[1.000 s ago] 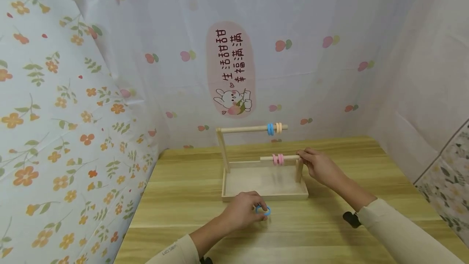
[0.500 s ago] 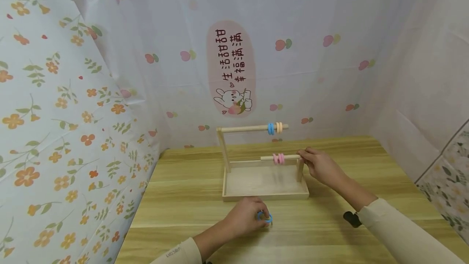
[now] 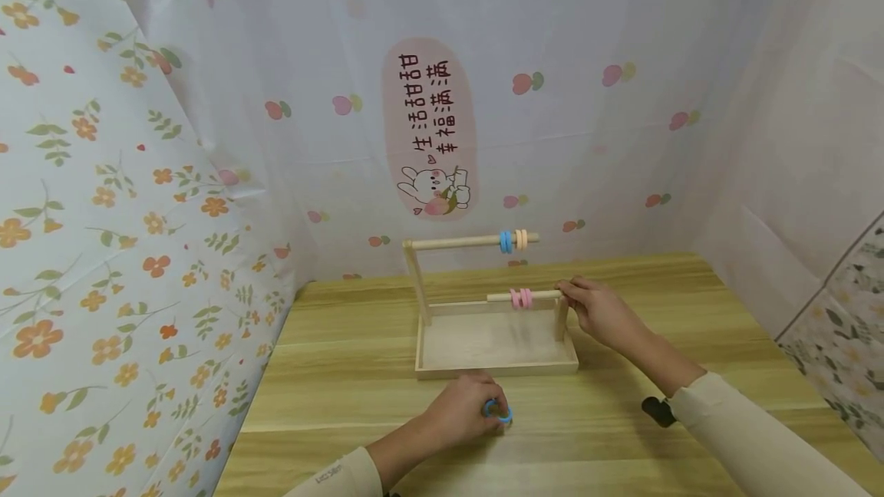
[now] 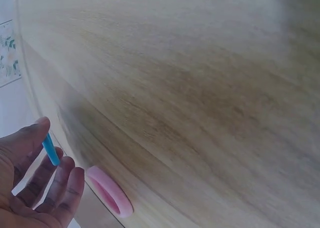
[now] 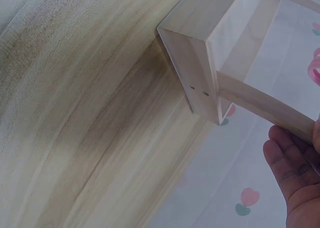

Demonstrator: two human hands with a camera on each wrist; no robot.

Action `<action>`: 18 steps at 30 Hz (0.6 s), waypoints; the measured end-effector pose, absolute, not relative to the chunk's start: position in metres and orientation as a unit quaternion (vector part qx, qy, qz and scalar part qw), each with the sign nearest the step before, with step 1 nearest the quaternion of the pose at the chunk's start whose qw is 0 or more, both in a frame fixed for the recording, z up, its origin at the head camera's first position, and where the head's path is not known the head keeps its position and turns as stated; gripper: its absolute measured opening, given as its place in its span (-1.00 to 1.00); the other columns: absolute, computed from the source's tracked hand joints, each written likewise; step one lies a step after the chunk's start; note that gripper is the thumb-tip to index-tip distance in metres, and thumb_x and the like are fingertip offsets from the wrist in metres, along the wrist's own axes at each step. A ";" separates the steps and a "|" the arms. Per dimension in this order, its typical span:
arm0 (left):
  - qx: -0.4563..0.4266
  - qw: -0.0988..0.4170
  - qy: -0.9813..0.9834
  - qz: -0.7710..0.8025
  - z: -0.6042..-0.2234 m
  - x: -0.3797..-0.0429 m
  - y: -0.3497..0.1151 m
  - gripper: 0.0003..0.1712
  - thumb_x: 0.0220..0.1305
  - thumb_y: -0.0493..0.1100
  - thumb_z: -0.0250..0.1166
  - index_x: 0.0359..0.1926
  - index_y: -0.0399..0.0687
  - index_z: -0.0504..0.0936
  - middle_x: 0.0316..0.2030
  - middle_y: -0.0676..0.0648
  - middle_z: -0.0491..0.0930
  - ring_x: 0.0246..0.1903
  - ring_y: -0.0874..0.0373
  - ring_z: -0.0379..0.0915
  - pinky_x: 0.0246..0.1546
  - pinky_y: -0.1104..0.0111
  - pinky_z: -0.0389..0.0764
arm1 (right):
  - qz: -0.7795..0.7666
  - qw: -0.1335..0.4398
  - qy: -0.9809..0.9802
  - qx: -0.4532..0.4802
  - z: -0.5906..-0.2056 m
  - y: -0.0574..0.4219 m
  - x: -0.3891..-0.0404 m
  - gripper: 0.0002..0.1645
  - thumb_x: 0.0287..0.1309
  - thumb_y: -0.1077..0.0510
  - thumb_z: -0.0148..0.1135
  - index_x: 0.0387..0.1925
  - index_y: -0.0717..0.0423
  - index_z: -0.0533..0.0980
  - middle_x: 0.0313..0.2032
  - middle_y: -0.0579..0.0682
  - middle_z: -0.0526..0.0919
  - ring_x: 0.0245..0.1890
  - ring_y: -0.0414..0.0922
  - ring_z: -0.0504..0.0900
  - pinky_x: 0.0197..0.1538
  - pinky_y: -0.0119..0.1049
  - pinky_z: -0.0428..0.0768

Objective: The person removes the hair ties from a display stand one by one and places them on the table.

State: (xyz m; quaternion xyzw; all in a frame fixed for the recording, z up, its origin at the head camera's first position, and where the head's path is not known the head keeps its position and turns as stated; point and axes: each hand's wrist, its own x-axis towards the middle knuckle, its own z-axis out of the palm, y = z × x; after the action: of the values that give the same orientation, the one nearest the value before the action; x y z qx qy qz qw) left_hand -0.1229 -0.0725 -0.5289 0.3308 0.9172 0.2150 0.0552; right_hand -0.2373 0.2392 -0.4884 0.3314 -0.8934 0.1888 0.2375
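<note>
My left hand (image 3: 464,406) is low over the table in front of the wooden rack, pinching a thin blue ring (image 4: 50,150) between thumb and fingertips. Close to those fingers in the left wrist view is a pink ring (image 4: 109,192), which the head view does not show. My right hand (image 3: 599,313) holds the top of the rack's short right post (image 5: 267,106), where the lower rod (image 3: 499,298) begins. Pink rings (image 3: 521,298) hang on that rod. On the higher rod (image 3: 452,242) are blue rings (image 3: 506,241) and pale orange rings (image 3: 522,239).
A shallow wooden tray (image 3: 497,370) forms the rack's base, and a tall left post (image 3: 417,282) rises from it. Wood-grain table (image 3: 331,397) surface surrounds the rack. Behind hangs a printed cloth (image 3: 331,44), and a floral cloth (image 3: 110,251) stands along the left.
My left hand has shifted slightly right and toward me with the blue ring, mostly in the first half second. My right hand keeps its hold on the post. The head view has shifted slightly.
</note>
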 end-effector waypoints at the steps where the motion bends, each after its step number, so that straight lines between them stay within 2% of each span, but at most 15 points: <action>1: 0.331 0.055 0.918 0.212 -0.529 -0.123 -0.072 -0.81 0.26 -0.12 0.69 -0.15 0.12 0.85 -0.09 0.20 0.79 -0.13 0.46 0.66 -0.12 0.72 0.60 | 0.189 0.238 -0.893 0.332 -0.488 0.239 -0.237 -0.65 0.32 0.48 0.43 0.12 0.43 0.74 -0.18 0.16 0.78 -0.42 -0.20 0.58 -0.41 -0.34 0.58; 12: 0.349 0.032 0.917 0.191 -0.535 -0.127 -0.070 -0.78 0.24 -0.06 0.70 -0.15 0.10 0.86 -0.13 0.20 0.81 -0.14 0.46 0.65 -0.14 0.75 0.56 | 0.193 0.236 -0.893 0.331 -0.482 0.238 -0.236 -0.66 0.33 0.48 0.43 0.12 0.43 0.74 -0.16 0.17 0.79 -0.37 -0.11 0.67 -0.35 -0.24 0.69; 16: 0.362 0.025 0.911 0.194 -0.537 -0.127 -0.071 -0.77 0.24 -0.04 0.70 -0.13 0.08 0.86 -0.14 0.19 0.83 -0.13 0.43 0.64 -0.10 0.67 0.60 | 0.190 0.243 -0.891 0.333 -0.484 0.238 -0.236 -0.66 0.31 0.49 0.44 0.10 0.44 0.75 -0.18 0.18 0.78 -0.38 -0.10 0.69 -0.36 -0.24 0.70; 18: 0.377 0.009 0.907 0.189 -0.549 -0.131 -0.072 -0.74 0.23 0.00 0.70 -0.12 0.08 0.86 -0.13 0.18 0.83 -0.12 0.39 0.65 -0.07 0.61 0.63 | 0.190 0.245 -0.890 0.335 -0.485 0.238 -0.236 -0.66 0.30 0.50 0.44 0.09 0.44 0.75 -0.18 0.18 0.78 -0.39 -0.11 0.68 -0.37 -0.25 0.70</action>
State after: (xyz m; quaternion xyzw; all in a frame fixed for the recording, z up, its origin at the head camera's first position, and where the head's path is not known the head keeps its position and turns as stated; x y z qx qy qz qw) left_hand -0.1310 -0.0725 -0.5488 0.3767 0.9067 0.1895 0.0090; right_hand -0.2361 0.2384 -0.4852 0.3346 -0.8898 0.1900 0.2454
